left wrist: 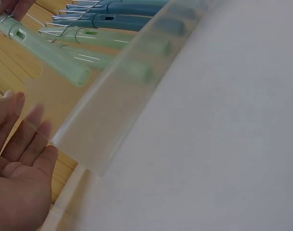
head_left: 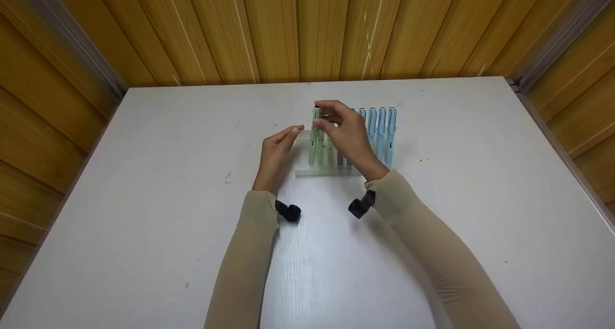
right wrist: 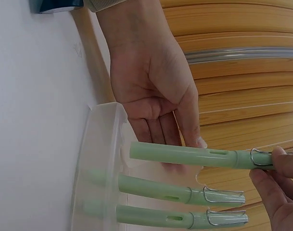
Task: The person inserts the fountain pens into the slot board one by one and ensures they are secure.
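My right hand (head_left: pixel 350 133) pinches a light green fountain pen (right wrist: pixel 184 155) by its capped, clipped end. This pen is upright at the left end of a translucent pen stand (head_left: pixel 307 173), its lower end apart from the base in the left wrist view. Two similar green pens (right wrist: pixel 180 189) stand in the rack beside it. With thumb and fingers on either side, my left hand (head_left: pixel 276 156) holds the stand's clear left end panel (left wrist: pixel 64 91). Some of its fingers show through the plastic.
Dark blue pens (left wrist: pixel 122 21) stand beyond the green ones, partly behind my right hand in the head view. Several light blue pens (head_left: pixel 382 134) fill the stand's right end. The white table (head_left: pixel 158 185) meets wood-patterned walls (head_left: pixel 317 31) at the back and sides.
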`<state>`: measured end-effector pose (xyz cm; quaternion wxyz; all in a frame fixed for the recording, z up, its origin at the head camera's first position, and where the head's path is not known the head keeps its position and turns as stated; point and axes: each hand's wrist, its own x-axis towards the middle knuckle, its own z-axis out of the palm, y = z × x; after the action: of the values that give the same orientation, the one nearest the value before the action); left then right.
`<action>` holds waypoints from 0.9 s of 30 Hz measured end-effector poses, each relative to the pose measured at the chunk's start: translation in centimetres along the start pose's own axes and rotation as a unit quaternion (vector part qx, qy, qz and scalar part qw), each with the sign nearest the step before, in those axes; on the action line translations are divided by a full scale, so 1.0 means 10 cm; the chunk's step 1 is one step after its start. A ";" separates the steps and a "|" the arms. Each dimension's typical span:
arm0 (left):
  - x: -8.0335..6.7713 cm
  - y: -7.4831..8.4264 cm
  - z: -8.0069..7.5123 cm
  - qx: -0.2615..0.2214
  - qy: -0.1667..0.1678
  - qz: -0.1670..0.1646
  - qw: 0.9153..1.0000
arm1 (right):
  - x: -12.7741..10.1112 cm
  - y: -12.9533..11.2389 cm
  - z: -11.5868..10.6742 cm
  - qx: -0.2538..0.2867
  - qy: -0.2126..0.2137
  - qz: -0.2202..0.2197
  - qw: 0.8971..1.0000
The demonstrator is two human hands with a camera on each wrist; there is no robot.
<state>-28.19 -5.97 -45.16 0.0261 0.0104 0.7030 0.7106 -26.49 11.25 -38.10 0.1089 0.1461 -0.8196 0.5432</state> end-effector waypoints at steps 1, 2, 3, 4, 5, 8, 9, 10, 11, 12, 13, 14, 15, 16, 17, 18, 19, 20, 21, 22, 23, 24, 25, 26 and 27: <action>0.03 -0.04 0.00 -0.002 0.001 0.000 1.000 | 0.00 0.01 0.01 -0.003 0.000 0.001 1.000; 0.05 -0.08 -0.01 -0.003 0.002 -0.001 1.000 | 0.01 0.02 0.01 -0.005 0.000 0.002 1.000; 0.08 -0.12 -0.01 -0.005 0.004 -0.001 1.000 | 0.01 0.03 0.02 -0.007 0.000 0.003 1.000; 0.10 -0.15 -0.01 -0.007 0.004 -0.002 1.000 | 0.01 0.04 0.02 -0.009 0.000 0.004 1.000; 0.11 -0.17 -0.01 -0.007 0.005 0.000 1.000 | 0.01 0.04 0.03 -0.011 0.000 0.004 1.000; 0.12 -0.19 -0.01 -0.004 0.007 0.006 1.000 | 0.01 0.07 0.04 -0.015 -0.002 0.008 1.000; 0.12 -0.19 -0.01 -0.001 0.008 0.009 1.000 | 0.01 0.08 0.04 -0.017 -0.004 0.010 1.000; 0.11 -0.19 -0.01 0.002 0.008 0.012 1.000 | 0.01 0.09 0.04 -0.017 -0.005 0.010 1.000; 0.11 -0.20 -0.01 0.004 0.009 0.015 1.000 | 0.00 0.10 0.04 -0.017 -0.007 0.010 1.000; 0.11 -0.20 -0.01 0.003 0.007 0.017 1.000 | 0.00 0.11 0.05 -0.016 -0.008 0.010 1.000; 0.11 -0.19 -0.01 0.003 0.007 0.018 1.000 | 0.00 0.12 0.05 -0.017 -0.009 0.009 1.000; 0.11 -0.19 -0.01 0.002 0.007 0.021 1.000 | 0.00 0.13 0.05 -0.015 -0.011 0.008 1.000; 0.11 -0.19 -0.01 0.002 0.006 0.023 1.000 | 0.00 0.13 0.05 -0.014 -0.012 0.006 1.000; 0.11 -0.19 -0.01 0.001 0.005 0.024 1.000 | 0.00 0.13 0.05 -0.014 -0.013 0.004 1.000; 0.11 -0.19 -0.01 0.000 0.004 0.025 1.000 | 0.00 0.14 0.06 -0.015 -0.015 0.004 1.000; 0.11 -0.19 -0.01 0.000 0.004 0.026 1.000 | 0.00 0.14 0.06 -0.018 -0.017 0.003 1.000; 0.11 -0.19 -0.01 0.001 0.005 0.027 1.000 | 0.00 0.15 0.06 -0.021 -0.019 0.003 1.000; 0.10 -0.19 -0.01 0.003 0.005 0.028 1.000 | 0.00 0.15 0.06 -0.025 -0.021 0.003 0.999; 0.10 -0.19 -0.01 0.003 0.005 0.028 1.000 | 0.00 0.15 0.06 -0.030 -0.023 0.003 0.999; 0.10 -0.19 -0.01 0.002 0.006 0.027 1.000 | 0.00 0.15 0.06 -0.035 -0.024 0.003 0.999; 0.10 -0.19 -0.01 -0.001 0.005 0.027 1.000 | 0.01 0.16 0.06 -0.041 -0.026 0.003 0.999; 0.10 -0.19 -0.01 -0.001 0.006 0.027 1.000 | 0.01 0.16 0.06 -0.045 -0.027 0.003 0.999; 0.10 -0.19 -0.01 -0.002 0.006 0.027 1.000 | 0.01 0.16 0.06 -0.048 -0.029 0.000 0.998; 0.10 -0.19 -0.01 -0.002 0.006 0.027 1.000 | 0.01 0.16 0.06 -0.051 -0.030 -0.002 0.998; 0.10 -0.19 -0.01 -0.005 0.005 0.027 1.000 | 0.01 0.16 0.06 -0.053 -0.032 -0.005 0.998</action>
<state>-29.17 -6.00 -47.13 0.0032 0.0260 0.6990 0.7146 -27.20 11.29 -39.68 0.0931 0.1614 -0.8495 0.4935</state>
